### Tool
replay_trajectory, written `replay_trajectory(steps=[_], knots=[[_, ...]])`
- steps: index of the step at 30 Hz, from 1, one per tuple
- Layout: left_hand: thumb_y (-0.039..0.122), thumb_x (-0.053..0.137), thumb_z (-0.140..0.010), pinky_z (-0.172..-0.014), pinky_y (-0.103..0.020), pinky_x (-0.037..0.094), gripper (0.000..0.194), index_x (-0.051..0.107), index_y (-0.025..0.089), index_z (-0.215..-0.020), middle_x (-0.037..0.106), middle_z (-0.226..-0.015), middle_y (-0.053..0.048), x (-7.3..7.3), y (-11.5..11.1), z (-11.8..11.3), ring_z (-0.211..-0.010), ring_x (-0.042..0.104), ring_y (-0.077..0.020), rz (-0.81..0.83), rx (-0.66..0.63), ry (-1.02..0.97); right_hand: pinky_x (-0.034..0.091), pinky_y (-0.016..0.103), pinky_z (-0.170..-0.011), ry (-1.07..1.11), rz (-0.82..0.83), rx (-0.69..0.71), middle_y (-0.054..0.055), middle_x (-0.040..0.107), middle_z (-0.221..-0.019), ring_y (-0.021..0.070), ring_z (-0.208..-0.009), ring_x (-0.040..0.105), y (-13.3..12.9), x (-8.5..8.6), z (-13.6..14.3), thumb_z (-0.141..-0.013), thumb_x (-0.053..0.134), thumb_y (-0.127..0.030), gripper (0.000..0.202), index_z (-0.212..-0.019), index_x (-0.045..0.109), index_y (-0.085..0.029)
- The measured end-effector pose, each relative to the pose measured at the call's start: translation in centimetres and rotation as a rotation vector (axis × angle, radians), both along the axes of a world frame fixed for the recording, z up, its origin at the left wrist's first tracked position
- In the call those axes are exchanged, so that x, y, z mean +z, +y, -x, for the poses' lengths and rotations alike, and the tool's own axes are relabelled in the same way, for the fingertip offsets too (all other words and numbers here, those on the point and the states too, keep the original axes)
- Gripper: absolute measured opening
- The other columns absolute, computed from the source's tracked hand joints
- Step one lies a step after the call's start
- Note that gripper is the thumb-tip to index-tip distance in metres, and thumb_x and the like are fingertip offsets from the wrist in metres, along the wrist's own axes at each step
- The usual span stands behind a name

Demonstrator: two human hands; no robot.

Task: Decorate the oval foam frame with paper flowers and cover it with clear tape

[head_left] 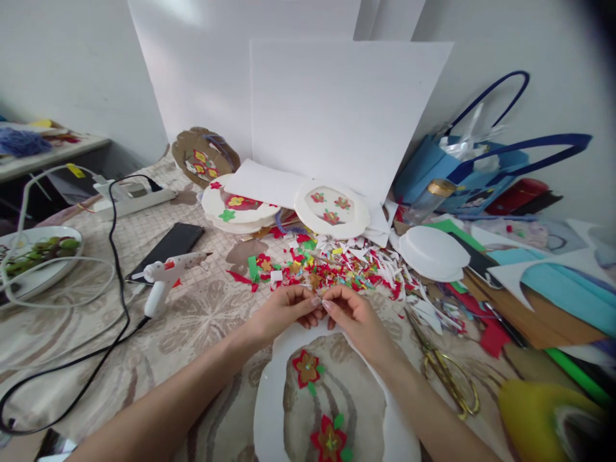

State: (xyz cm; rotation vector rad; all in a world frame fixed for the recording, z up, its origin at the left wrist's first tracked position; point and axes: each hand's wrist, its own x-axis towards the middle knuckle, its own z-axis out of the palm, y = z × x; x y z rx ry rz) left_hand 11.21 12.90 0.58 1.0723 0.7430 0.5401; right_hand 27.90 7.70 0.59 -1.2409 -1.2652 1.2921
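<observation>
Fingertips of my left hand [291,307] and my right hand [349,311] meet in a pinch. Whatever lies between them is too small to make out. Directly below them is a white scalloped frame [269,398] with a clear middle, on which two red-and-gold paper flowers [307,368] with green leaves show. My wrists hang over its upper edge. Just beyond my fingers spreads a heap of paper scraps [337,263] in red, white, green and yellow.
A white glue gun [166,276] lies left beside a black phone [168,250]. Gold-handled scissors [450,369] and yellow tape [539,410] lie right. Finished-looking flower frames [356,224] stand behind the scraps, near white boards [337,109] and a blue bag [433,160].
</observation>
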Motion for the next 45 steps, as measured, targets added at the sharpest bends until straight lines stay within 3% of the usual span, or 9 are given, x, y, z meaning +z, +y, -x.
replay_trajectory(steps=[11, 15, 19, 22, 25, 27, 31, 37, 45], knots=[[0.046, 0.063, -0.078, -0.060, -0.023, 0.046, 0.032, 0.060, 0.014, -0.074, 0.062, -0.067, -0.001, -0.2, -0.3, -0.4, -0.058, 0.056, -0.0103, -0.178, -0.003, 0.023, 0.044, 0.025, -0.055, 0.112, 0.029, -0.088, -0.002, 0.057, -0.071, 0.0118, -0.061, 0.053, -0.1, -0.9, 0.5, -0.080, 0.062, -0.043, 0.024, -0.081, 0.058, -0.020], [0.033, 0.057, -0.083, -0.059, -0.023, 0.044, 0.019, 0.062, 0.015, -0.081, 0.063, -0.071, -0.002, 1.8, -1.1, 0.6, -0.063, 0.056, -0.0124, -0.515, 0.013, 0.246, 0.043, 0.026, -0.056, 0.093, 0.023, -0.150, 0.000, 0.058, -0.073, 0.0126, -0.062, 0.053, -0.1, -0.3, -0.4, -0.077, 0.066, -0.044, 0.026, -0.081, 0.059, -0.020], [0.024, 0.053, -0.084, -0.060, -0.023, 0.042, 0.013, 0.064, 0.018, -0.085, 0.064, -0.075, -0.002, 4.6, -3.7, 4.8, -0.065, 0.055, -0.0128, -0.852, 0.123, 0.527, 0.044, 0.025, -0.055, 0.117, 0.004, -0.231, 0.000, 0.059, -0.072, 0.0134, -0.065, 0.053, -0.3, 1.0, -1.5, -0.070, 0.072, -0.043, 0.027, -0.080, 0.061, -0.020], [0.030, 0.052, -0.085, -0.061, -0.024, 0.044, 0.016, 0.063, 0.019, -0.084, 0.065, -0.073, -0.002, 4.8, -6.0, 10.0, -0.064, 0.057, -0.0140, -0.848, 0.352, 0.669, 0.044, 0.024, -0.054, 0.150, -0.011, -0.255, 0.001, 0.060, -0.070, 0.0137, -0.066, 0.054, -0.5, 1.6, -2.0, -0.068, 0.074, -0.041, 0.027, -0.079, 0.062, -0.020], [0.035, 0.056, -0.081, -0.071, -0.030, 0.047, 0.020, 0.061, 0.018, -0.091, 0.066, -0.087, -0.006, 3.1, -6.5, 15.4, -0.073, 0.060, -0.0183, -0.910, 0.847, 0.901, 0.043, 0.024, -0.054, 0.175, -0.030, -0.236, 0.000, 0.060, -0.071, 0.0132, -0.066, 0.054, -0.7, 1.5, -2.0, -0.069, 0.074, -0.039, 0.024, -0.080, 0.062, -0.021], [0.039, 0.057, -0.078, -0.077, -0.033, 0.047, 0.035, 0.058, 0.016, -0.104, 0.062, -0.105, -0.011, 1.6, -5.7, 18.0, -0.087, 0.060, -0.0232, -0.949, 0.998, 1.065, 0.043, 0.024, -0.054, 0.180, -0.033, -0.201, 0.000, 0.060, -0.071, 0.0130, -0.066, 0.054, -0.8, 1.3, -1.9, -0.070, 0.073, -0.038, 0.023, -0.079, 0.061, -0.021], [0.043, 0.055, -0.076, -0.076, -0.032, 0.045, 0.043, 0.056, 0.014, -0.108, 0.063, -0.103, -0.011, -0.3, -2.9, 19.8, -0.089, 0.059, -0.0245, -0.858, 0.781, 1.121, 0.043, 0.025, -0.054, 0.162, -0.016, -0.146, 0.000, 0.060, -0.069, 0.0124, -0.063, 0.053, -0.9, 0.8, -1.4, -0.070, 0.072, -0.040, 0.025, -0.077, 0.059, -0.019], [0.046, 0.057, -0.072, -0.064, -0.030, 0.038, 0.031, 0.056, 0.018, -0.084, 0.058, -0.070, -0.003, -0.4, -0.3, 18.8, -0.072, 0.055, -0.0230, -0.816, 0.800, 1.121, 0.041, 0.025, -0.053, 0.155, -0.034, -0.111, -0.001, 0.059, -0.065, 0.0121, -0.061, 0.053, -1.1, 0.8, -1.0, -0.068, 0.072, -0.041, 0.026, -0.072, 0.058, -0.020], [0.050, 0.048, -0.079, -0.053, -0.025, 0.035, 0.033, 0.049, 0.018, -0.085, 0.053, -0.063, 0.001, 0.8, -2.2, 19.4, -0.055, 0.047, -0.0141, -0.767, 0.726, 0.816, 0.039, 0.024, -0.050, 0.162, -0.013, -0.067, -0.003, 0.057, -0.061, 0.0101, -0.055, 0.050, -1.4, 1.1, 0.2, -0.066, 0.074, -0.040, 0.026, -0.069, 0.058, -0.020]])
